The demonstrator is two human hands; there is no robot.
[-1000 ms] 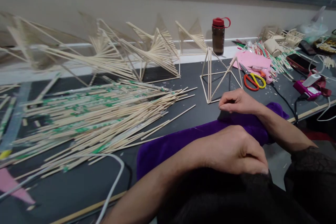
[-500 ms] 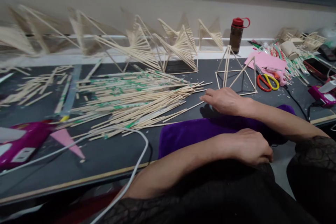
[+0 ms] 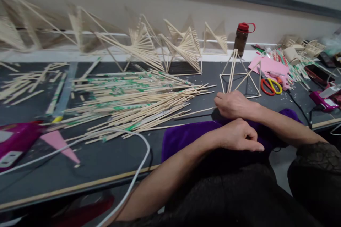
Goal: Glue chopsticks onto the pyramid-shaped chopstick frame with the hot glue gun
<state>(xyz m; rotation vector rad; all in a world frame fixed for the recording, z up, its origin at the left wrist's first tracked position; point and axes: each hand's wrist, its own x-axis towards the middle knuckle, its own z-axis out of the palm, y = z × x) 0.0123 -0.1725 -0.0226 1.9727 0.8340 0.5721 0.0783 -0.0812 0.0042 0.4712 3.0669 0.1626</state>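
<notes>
My right hand (image 3: pixel 234 104) is closed, its fingertips pinching the end of a thin wooden stick (image 3: pixel 195 112) that lies to the left on the dark table. Just behind that hand stands a small open frame of glued sticks (image 3: pixel 241 74). My left hand (image 3: pixel 239 135) is near the table's front edge, over a purple cloth (image 3: pixel 176 137). Its fingers curl under and the thumb points right; whatever they may hold is hidden. A big pile of bare wooden sticks (image 3: pixel 149 110) and paper-wrapped sticks (image 3: pixel 114 90) spreads left of both hands.
Twisted stick models (image 3: pixel 183 46) line the wall. A red-capped bottle (image 3: pixel 241 39), pink paper (image 3: pixel 269 64), and red-yellow scissors (image 3: pixel 271 87) are at right. A white cable (image 3: pixel 145 152) crosses the front left, by a magenta device (image 3: pixel 20 142); another magenta device (image 3: pixel 323 100) sits right.
My right hand has drawn a little to the right, and the stick has slid along with it. My left hand has lifted and turned slightly, its thumb now showing. The view has shifted slightly.
</notes>
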